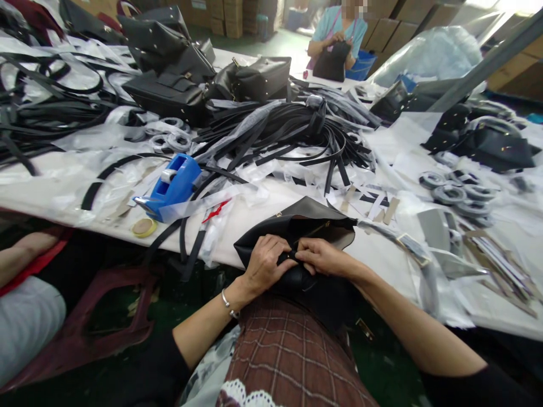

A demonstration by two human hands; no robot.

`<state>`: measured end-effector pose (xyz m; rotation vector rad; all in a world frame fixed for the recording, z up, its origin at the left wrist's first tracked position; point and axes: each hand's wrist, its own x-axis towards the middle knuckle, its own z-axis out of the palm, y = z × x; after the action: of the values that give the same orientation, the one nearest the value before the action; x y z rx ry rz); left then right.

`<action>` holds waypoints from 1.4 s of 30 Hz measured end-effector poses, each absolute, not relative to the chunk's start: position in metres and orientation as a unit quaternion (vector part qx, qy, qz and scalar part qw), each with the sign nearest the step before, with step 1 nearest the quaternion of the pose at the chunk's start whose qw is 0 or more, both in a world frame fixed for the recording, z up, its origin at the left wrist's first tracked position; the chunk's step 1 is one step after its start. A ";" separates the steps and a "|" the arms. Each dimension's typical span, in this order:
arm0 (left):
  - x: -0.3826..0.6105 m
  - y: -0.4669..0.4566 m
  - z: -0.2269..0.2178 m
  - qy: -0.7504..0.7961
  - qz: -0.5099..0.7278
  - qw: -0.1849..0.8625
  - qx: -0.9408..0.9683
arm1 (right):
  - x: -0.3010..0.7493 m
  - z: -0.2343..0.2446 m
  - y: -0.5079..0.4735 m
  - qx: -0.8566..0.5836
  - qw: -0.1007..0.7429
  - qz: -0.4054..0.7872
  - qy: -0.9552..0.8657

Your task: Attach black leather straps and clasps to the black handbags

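One black bag in the wearer's two hands, one blue tape dispenser, one yellow tape roll.

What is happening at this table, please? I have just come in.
The person's left hand and right hand are both at the front of a black bag, whose mouth gapes open, at the near edge of the table. Exactly what they pinch there is hidden. A blue tape dispenser is off to the left, and black straps lie heaped beyond. Across the table, a co-worker holds another dark bag.
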<state>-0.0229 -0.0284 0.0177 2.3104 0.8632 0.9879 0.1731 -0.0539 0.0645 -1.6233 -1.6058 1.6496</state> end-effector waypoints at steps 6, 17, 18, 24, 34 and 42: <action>-0.026 -0.032 0.036 0.335 0.343 0.315 0.819 | 0.174 0.062 -0.056 -0.571 0.183 0.636 -0.486; -0.046 -0.012 0.068 0.357 0.246 0.551 0.713 | 0.151 0.078 -0.057 -0.569 0.247 0.572 -0.537; -0.046 -0.012 0.068 0.362 0.251 0.548 0.711 | 0.150 0.079 -0.058 -0.575 0.248 0.551 -0.552; -0.043 -0.010 0.073 0.366 0.233 0.540 0.721 | 0.146 0.094 -0.065 -0.569 0.217 0.433 -0.665; -0.048 -0.014 0.089 0.362 0.157 0.421 0.817 | 0.142 0.102 -0.073 -0.585 0.122 0.215 -0.773; -0.116 -0.017 0.077 0.465 0.150 0.264 0.832 | 0.143 0.104 -0.073 -0.587 0.152 0.255 -0.754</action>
<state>-0.1156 -0.0169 0.0771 2.2481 1.2566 0.4056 0.1433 -0.0731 0.1037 -1.6831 -2.1624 0.7312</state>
